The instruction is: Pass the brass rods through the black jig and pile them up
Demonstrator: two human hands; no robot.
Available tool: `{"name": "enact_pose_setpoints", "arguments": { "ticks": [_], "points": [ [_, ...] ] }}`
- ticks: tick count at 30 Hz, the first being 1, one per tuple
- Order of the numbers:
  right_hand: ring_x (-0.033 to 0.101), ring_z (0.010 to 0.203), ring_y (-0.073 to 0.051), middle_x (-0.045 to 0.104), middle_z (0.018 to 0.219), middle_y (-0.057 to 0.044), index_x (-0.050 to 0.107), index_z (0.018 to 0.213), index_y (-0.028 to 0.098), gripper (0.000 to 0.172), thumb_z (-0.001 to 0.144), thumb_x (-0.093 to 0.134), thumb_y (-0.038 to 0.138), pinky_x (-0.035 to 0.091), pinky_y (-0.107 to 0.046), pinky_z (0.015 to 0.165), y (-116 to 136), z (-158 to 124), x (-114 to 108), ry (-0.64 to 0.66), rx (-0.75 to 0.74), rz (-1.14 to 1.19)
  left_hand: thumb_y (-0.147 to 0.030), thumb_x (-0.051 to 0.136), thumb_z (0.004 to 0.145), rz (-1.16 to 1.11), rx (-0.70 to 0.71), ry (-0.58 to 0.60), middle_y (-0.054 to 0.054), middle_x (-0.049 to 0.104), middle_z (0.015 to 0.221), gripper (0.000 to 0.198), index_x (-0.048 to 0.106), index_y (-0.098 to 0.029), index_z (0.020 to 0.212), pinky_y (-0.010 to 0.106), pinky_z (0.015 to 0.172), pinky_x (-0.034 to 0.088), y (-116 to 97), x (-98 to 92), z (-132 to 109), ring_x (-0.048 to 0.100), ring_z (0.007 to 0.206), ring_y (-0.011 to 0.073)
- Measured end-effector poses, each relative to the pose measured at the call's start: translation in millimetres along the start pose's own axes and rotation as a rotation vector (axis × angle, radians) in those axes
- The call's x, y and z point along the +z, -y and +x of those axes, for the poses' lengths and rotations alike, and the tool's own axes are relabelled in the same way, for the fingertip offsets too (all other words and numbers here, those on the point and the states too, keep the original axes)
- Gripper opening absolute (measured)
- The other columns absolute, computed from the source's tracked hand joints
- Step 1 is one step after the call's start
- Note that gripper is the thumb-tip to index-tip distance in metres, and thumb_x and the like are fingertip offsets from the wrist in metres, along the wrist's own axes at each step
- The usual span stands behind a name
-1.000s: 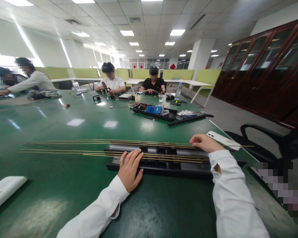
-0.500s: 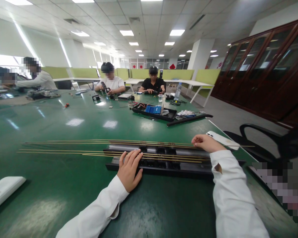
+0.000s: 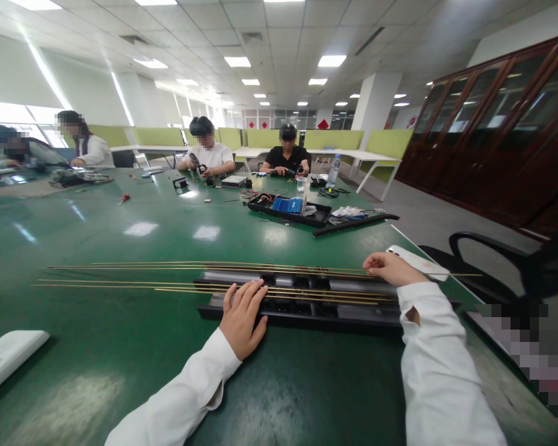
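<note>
Several thin golden rods [image 3: 116,285] lie lengthwise across a long black channelled tray [image 3: 302,320], their left ends sticking out over the green table. My left hand [image 3: 244,319] rests palm down over the near rods and the tray's left part, its fingers stretched out. At the right, my right hand [image 3: 385,267] has its fingers closed in a pinch on one golden rod [image 3: 460,274], whose end shows beyond the hand. That rod runs left among the far group above the tray. A white phone [image 3: 423,263] lies just behind my right hand.
Beyond the tray stands a black box [image 3: 286,214] with blue parts and wires, near a dark curved strip [image 3: 353,224] and a bottle [image 3: 335,170]. A white object [image 3: 12,359] lies at the left. Co-workers sit across the green table [image 3: 121,347]; a black chair [image 3: 493,266] stands right.
My right hand has shifted slightly to the right, drawing the pinched rod a little that way. My left hand has stayed put. A person at the far left has changed posture.
</note>
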State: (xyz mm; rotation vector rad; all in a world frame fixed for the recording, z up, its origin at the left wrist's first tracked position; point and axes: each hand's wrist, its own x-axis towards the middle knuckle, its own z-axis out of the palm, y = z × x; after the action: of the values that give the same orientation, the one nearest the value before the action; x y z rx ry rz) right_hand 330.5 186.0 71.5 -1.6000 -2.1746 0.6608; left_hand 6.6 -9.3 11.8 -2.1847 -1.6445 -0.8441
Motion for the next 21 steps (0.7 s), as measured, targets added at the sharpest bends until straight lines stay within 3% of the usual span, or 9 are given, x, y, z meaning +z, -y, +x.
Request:
{"name": "enact_pose_setpoints", "arguments": {
  "ticks": [21],
  "points": [
    [0.062, 0.063, -0.013, 0.065, 0.061, -0.001, 0.058, 0.064, 0.017, 0.011, 0.061, 0.054, 0.008, 0.046, -0.019, 0.062, 11, -10, -9, -0.007, 0.056, -0.018, -0.026, 0.042, 0.081, -0.002, -0.001, 0.008, 0.009, 0.042, 0.131, 0.046, 0.038, -0.016, 0.125, 0.046, 0.104, 0.011, 0, 0.2, 0, 0.032, 0.122, 0.0236]
  ]
}}
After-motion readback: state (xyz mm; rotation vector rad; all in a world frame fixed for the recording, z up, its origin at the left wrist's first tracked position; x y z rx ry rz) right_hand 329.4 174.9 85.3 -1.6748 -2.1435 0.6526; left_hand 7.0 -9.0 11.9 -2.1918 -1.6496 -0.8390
